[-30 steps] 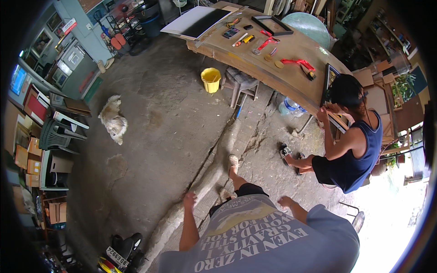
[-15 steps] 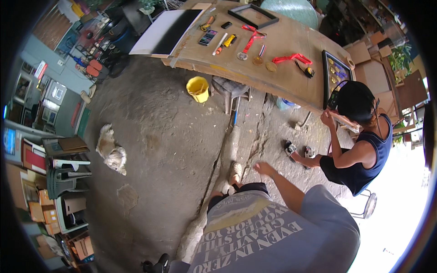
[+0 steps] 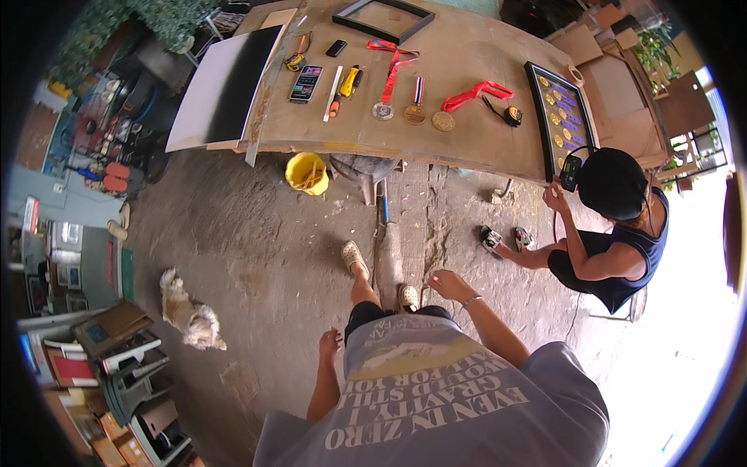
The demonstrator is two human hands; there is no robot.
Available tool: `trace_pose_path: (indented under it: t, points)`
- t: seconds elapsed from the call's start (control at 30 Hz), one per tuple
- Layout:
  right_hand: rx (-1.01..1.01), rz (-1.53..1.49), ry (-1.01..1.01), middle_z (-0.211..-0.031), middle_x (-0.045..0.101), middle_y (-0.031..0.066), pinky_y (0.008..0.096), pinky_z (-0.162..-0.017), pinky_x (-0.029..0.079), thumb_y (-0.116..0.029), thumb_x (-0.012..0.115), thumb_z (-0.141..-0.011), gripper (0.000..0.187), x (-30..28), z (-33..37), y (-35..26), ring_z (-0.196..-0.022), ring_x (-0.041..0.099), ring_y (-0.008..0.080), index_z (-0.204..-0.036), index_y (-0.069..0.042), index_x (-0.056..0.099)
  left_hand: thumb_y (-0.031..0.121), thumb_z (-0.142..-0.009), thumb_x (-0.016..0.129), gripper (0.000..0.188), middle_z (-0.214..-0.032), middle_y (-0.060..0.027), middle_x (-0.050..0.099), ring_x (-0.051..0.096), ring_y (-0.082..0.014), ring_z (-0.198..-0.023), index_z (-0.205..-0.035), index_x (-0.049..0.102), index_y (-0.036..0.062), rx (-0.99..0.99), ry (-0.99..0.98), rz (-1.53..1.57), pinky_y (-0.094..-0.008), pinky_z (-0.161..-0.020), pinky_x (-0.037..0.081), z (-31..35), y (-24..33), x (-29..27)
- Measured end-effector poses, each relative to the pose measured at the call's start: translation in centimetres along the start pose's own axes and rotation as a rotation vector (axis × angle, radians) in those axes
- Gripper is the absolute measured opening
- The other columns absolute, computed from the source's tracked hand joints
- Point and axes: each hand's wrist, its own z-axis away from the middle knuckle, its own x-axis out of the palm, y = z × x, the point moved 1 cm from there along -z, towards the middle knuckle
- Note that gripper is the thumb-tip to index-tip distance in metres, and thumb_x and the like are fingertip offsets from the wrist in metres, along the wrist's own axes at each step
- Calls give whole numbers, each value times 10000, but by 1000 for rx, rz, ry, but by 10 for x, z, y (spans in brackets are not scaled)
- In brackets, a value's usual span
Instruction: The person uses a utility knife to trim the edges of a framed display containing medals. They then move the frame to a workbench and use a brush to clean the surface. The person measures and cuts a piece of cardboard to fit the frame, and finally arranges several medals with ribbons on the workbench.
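Note:
My left hand [image 3: 331, 340] hangs low beside my hip, fingers loosely apart, with nothing seen in it. My right hand [image 3: 448, 285] is held out over the floor, its fingers loose and empty, a bracelet on the wrist. Neither touches the wooden table [image 3: 327, 138] ahead. On that table lie a silver medal [image 3: 383, 111] on a red ribbon, a gold medal [image 3: 415, 115] on a striped ribbon and another gold medal [image 3: 443, 121] beside a red ribbon [image 3: 478, 96]. A yellow cutter [image 3: 352, 81], a phone [image 3: 306, 84] and a tape measure [image 3: 512, 116] lie there too.
A person [image 3: 615, 226] sits at the right by a black frame of medals [image 3: 535, 109]. An empty black frame [image 3: 395, 39] lies at the far edge. A yellow bucket [image 3: 306, 174] and a stool [image 3: 362, 171] stand below the table; a dog [image 3: 191, 311] lies at left.
My left hand and left foot have come into view. The table now appears squarer ahead and further left. My right hand stays low in front of me, still off the table.

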Motion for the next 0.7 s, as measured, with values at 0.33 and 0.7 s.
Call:
trace_pose_path:
  t: [0.33,0.7]
  points:
    - [418,43,-215,-824,691,166,488,-710,552,-279,551,-954,232,35,42,19,-813,680,373,-900,-80,658,437,-956,600,449,-1066,-57,694,645,-173,-882,-1186,634,53,247,-177,-275,-315,-724,486,-117,224,5]
    - [694,-264,249,-965,687,270,480,-825,521,-340,551,-966,359,47,-3,-45,-947,669,429,-954,-9,690,310,-976,622,303,-915,-80,705,670,-194,-840,-1050,682,23,661,-155,-669,-322,-741,500,-196,345,8]
